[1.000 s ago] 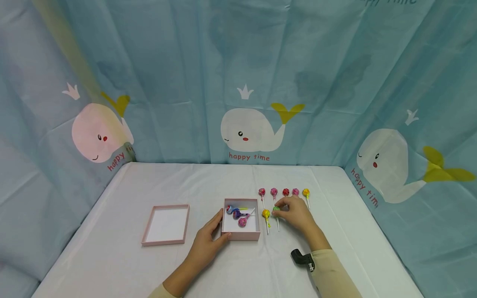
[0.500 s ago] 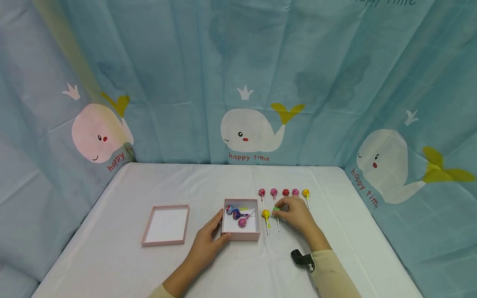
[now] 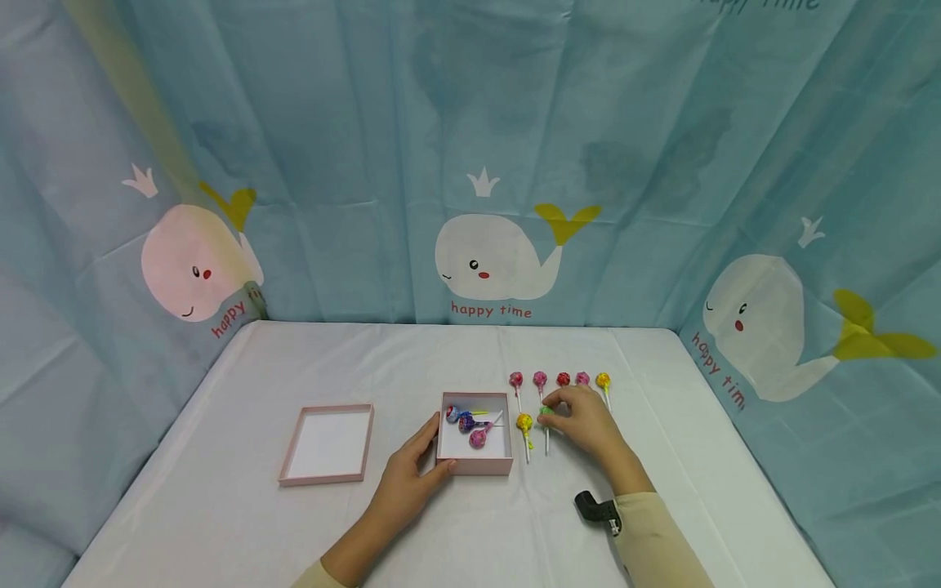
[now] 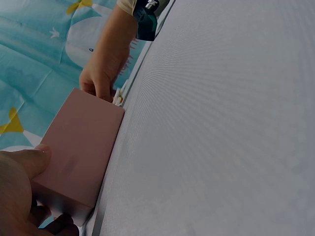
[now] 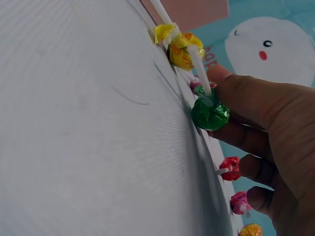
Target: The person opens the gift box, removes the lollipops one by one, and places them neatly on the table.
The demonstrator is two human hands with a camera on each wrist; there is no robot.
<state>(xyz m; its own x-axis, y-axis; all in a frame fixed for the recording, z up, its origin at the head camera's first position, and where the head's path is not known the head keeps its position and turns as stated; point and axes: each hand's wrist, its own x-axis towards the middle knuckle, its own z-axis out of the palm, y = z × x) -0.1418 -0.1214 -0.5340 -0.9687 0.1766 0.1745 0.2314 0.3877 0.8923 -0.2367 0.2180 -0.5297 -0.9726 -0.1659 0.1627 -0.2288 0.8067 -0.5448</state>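
My left hand (image 3: 403, 482) grips the left side and near corner of an open pink box (image 3: 476, 467), its thumb against the front wall. Inside the box lie a blue lollipop (image 3: 452, 414), a purple one and a pink lollipop (image 3: 479, 439). To the right of the box, my right hand (image 3: 586, 420) pinches a green lollipop (image 5: 210, 113) by its wrapped head between thumb and index finger, the white stick pointing toward the near side. A yellow lollipop (image 3: 524, 421) lies between that hand and the box.
Behind the right hand runs a row of several lollipops, from a red one (image 3: 516, 380) to a yellow-orange one (image 3: 604, 380). A shallow pink lid (image 3: 326, 441) lies left of the box on the white-covered table (image 3: 220, 506). Whale-printed curtain (image 3: 353, 204) surrounds the table.
The right hand and the green lollipop have shifted very slightly, its stick end moving a touch to the left. The left hand and box stay in place.
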